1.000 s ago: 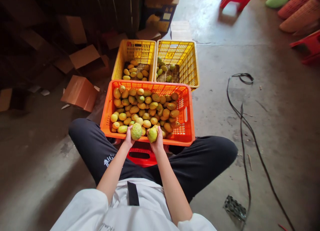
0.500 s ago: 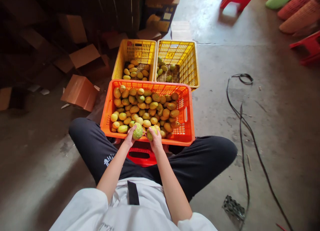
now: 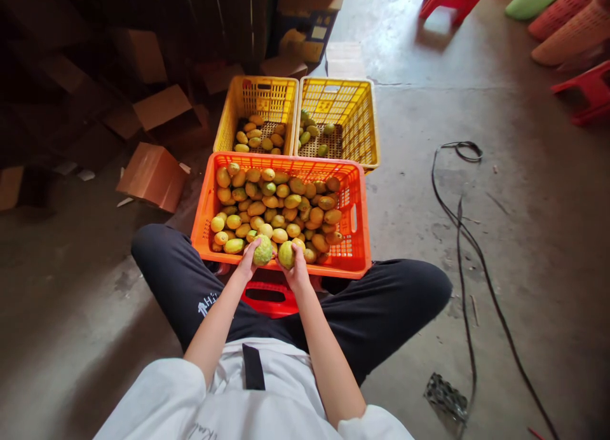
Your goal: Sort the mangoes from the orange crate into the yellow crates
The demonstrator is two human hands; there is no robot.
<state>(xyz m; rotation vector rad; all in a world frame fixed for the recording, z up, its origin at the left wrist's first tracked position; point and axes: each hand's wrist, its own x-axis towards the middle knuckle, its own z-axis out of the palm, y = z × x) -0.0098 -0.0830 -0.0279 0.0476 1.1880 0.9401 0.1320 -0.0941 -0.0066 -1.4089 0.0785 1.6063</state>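
My left hand (image 3: 249,260) is closed round a bumpy green citrus fruit (image 3: 262,252). Beside it, my right hand (image 3: 297,268) grips a smoother yellow-green fruit (image 3: 286,255). Both hands are over the near rim of an orange plastic crate (image 3: 356,249) between my knees. Many yellow and greenish oval fruits (image 3: 271,201) fill most of that crate. My fingertips are partly hidden behind the two held fruits.
Behind the orange crate stand a yellow crate (image 3: 223,112) with yellow fruits and another yellow crate (image 3: 365,119) with several green ones. Cardboard boxes (image 3: 155,176) lie at left. A black cable (image 3: 481,255) runs along the floor at right. A red stool (image 3: 452,1) stands farther back.
My right hand has turned the yellow-green fruit, so more of its surface shows between the fingers. My left hand and the bumpy fruit are nearly unmoved.
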